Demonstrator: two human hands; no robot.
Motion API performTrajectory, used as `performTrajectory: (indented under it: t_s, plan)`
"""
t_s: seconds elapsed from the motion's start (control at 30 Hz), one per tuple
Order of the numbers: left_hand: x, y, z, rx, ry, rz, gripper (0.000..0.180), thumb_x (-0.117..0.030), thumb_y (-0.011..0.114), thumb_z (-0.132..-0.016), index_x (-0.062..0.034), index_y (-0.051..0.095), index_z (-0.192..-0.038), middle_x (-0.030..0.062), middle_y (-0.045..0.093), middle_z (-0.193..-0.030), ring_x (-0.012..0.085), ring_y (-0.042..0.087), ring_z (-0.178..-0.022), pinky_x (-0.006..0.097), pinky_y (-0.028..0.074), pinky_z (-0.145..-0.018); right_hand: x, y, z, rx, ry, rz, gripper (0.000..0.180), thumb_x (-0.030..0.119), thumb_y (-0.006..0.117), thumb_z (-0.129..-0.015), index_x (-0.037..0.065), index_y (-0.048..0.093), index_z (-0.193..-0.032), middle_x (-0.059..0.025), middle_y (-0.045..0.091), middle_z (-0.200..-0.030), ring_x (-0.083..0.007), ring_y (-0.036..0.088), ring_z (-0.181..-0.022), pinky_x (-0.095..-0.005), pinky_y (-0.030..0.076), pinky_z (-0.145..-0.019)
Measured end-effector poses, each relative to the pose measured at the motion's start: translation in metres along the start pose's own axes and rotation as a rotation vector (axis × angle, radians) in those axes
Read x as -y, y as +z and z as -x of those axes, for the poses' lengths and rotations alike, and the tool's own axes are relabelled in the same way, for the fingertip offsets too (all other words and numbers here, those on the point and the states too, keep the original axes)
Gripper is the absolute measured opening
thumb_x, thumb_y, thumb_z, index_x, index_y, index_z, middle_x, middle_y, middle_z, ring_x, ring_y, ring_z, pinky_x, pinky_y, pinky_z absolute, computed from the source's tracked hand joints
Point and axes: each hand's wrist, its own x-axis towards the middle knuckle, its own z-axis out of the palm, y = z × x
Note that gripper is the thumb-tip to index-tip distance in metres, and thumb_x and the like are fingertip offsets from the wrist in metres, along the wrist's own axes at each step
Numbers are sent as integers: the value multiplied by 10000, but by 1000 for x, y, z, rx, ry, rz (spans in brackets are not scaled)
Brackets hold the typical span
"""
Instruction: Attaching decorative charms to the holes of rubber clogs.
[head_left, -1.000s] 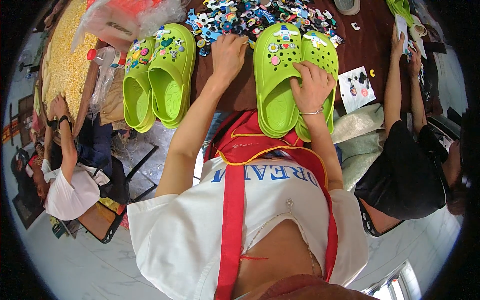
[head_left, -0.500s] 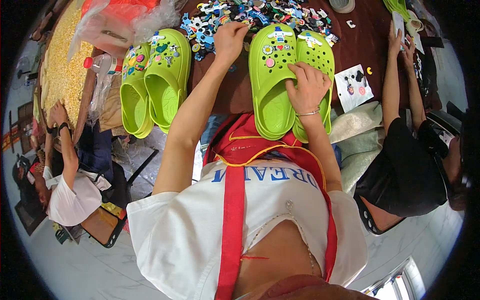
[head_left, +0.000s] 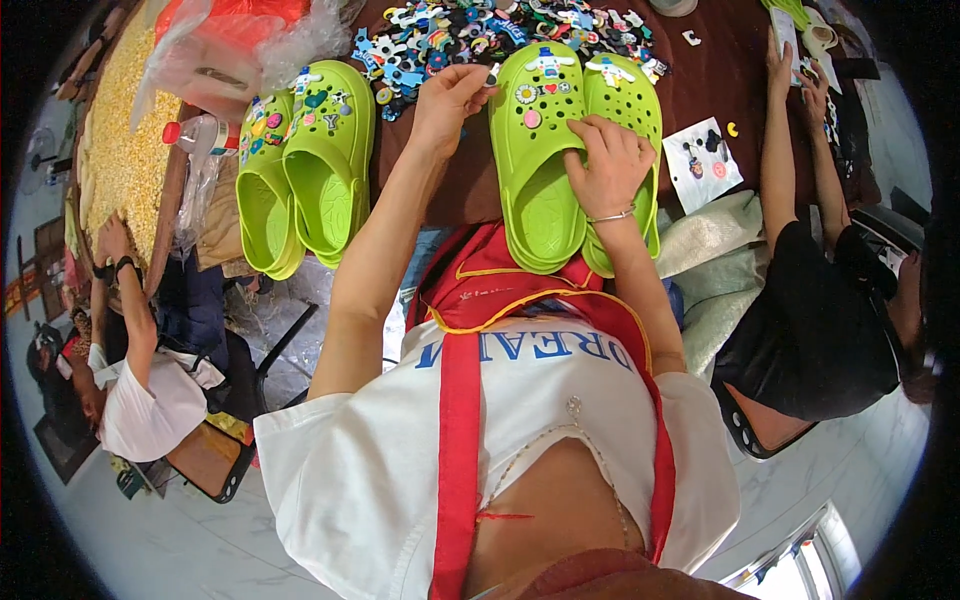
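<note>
A pair of lime-green clogs (head_left: 545, 190) lies toe-up on the dark brown table (head_left: 455, 185) in front of me, with a few charms on the toes. My right hand (head_left: 607, 163) presses on the pair where the two shoes meet, fingers curled over the right one. My left hand (head_left: 447, 97) is at the left clog's toe, fingertips pinched on a small charm (head_left: 492, 74). Just beyond lies a heap of colourful charms (head_left: 470, 30).
A second green clog pair (head_left: 310, 180) with charms lies to the left, beside a plastic bottle (head_left: 195, 135) and an orange plastic bag (head_left: 230, 40). A white card with charms (head_left: 703, 160) is at right. A person in black (head_left: 810, 330) sits right, another in white (head_left: 145, 410) left.
My left hand has come off the charm heap and moved right to the clog's toe with a charm pinched. My right hand stays on the pair.
</note>
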Motion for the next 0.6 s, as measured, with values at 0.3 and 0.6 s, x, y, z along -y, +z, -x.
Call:
performTrajectory:
  t_s: [0.3,0.6]
  plan:
    - [2,29,19,39,225,-253,143,-127,658,-775,-1,634,-840,49,644,-761,83,578,-693,218,446,-641,-2,0,1,8,2,4,293,165,630,-645,198,627,-936,52,589,-955,-138,514,-864,-336,286,-832]
    - [10,53,21,88,862,-955,154,-168,681,-729,-51,642,-820,84,612,-728,251,572,-688,341,453,-621,-2,1,1,-14,1,-6,277,163,636,-630,188,620,-906,45,581,-939,-132,524,-886,-357,295,-827]
